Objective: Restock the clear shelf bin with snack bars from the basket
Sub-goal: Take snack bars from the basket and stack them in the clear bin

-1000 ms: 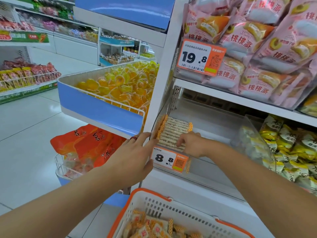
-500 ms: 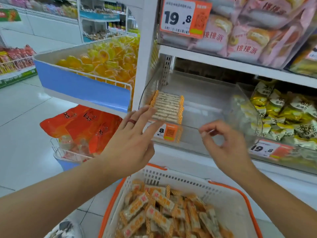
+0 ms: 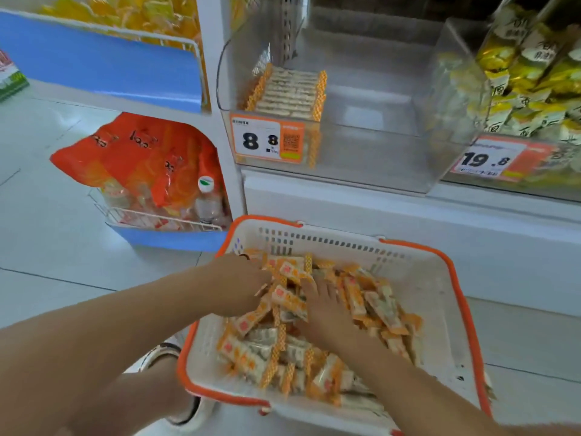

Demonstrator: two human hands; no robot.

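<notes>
A white basket with an orange rim [image 3: 446, 297] sits low in front of the shelf, filled with several orange-and-white snack bars [image 3: 374, 297]. Both my hands are down in that pile. My left hand [image 3: 239, 281] is at the pile's left side, its fingertips hidden among the wrappers. My right hand [image 3: 327, 309] lies on the bars in the middle with fingers stretched out. Above, the clear shelf bin [image 3: 377, 152] holds one neat row of bars [image 3: 289, 89] at its left end. An 8.8 price tag [image 3: 267, 141] is on its front.
To the right stands a neighbouring clear bin of yellow packets [image 3: 534, 73] with a 19.8 tag [image 3: 490, 162]. Left of the shelf post, orange bags [image 3: 141, 158] and a bottle [image 3: 206, 196] fill a wire rack. My shoe [image 3: 163, 354] is beside the basket.
Both hands dropped from the bin's front down into the basket's pile of bars. The view tilted downward, bringing the whole basket into sight.
</notes>
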